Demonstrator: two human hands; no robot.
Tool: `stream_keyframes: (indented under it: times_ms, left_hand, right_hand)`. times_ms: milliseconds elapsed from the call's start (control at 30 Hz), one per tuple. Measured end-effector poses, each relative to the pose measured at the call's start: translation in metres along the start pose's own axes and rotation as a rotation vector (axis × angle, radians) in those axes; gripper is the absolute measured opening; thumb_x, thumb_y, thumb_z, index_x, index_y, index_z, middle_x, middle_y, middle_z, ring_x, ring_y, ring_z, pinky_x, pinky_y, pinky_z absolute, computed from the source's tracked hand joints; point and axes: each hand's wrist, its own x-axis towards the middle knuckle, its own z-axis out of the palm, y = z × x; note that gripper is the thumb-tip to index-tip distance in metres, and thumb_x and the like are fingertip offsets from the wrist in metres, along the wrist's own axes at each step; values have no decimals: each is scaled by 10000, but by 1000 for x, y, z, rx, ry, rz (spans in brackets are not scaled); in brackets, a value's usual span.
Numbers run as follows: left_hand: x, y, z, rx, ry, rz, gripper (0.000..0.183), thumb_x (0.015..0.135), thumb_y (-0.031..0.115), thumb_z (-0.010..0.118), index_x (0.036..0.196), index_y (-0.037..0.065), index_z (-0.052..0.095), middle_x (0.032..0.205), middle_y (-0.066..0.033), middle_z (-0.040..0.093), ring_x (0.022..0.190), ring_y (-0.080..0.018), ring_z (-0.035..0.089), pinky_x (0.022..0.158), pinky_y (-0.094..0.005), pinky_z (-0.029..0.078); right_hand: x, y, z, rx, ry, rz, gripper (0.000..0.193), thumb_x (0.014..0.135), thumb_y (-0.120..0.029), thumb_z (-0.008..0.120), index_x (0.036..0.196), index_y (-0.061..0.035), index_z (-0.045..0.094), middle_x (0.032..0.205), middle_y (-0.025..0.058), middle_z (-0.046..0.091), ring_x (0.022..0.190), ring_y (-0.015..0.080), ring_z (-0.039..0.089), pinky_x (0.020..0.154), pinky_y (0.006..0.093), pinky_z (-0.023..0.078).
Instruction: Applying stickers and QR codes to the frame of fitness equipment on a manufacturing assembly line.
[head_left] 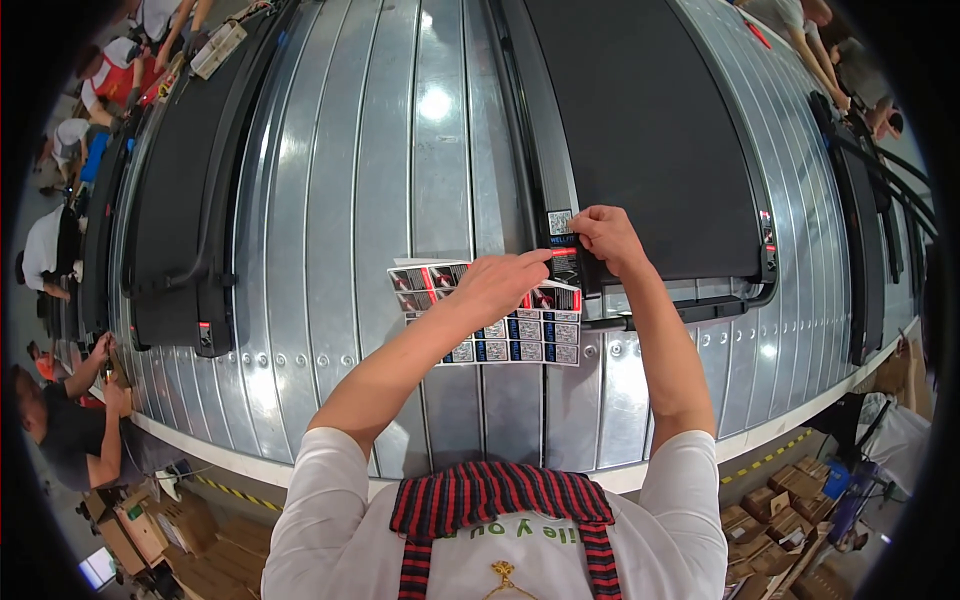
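A black treadmill lies on the metal slats in front of me, and its side rail carries a QR-code sticker. My right hand pinches this sticker's right edge between thumb and fingertips. Just below it on the rail is a red-and-black warning sticker, touched by the outstretched index finger of my left hand. Under that hand, sticker sheets printed with QR codes and red-and-black labels fan out, held at their upper part. The left thumb is hidden.
Another black treadmill lies to the left, and dark frame parts are at the right. Slatted metal conveyor runs between them. Co-workers stand along both sides. Cardboard boxes are stacked on the floor behind its near edge.
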Motion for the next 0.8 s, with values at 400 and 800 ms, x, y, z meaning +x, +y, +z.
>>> stream_keyframes:
  times_ms: [400,800]
  left_hand:
    - [14,1,0,7,-72,-30,81,736,41,453,804,12,486,1168,-78,481,796,-316,565,620,-403,460]
    - [-1,-20,-6,-88,-138,-177,134,765,131,504,849,34,545,919,-97,597,782,-316,564,644,-404,460]
  right_hand:
    - [7,15,7,-172,121,-192,112,678,-92,583,668,19,584,547,73,552,475,128,522,468,263,413]
    - [-19,31,26,-1085,347,-1070,257,684,-91,570,929,-57,502,964,104,568,956,263,528,785,357,435]
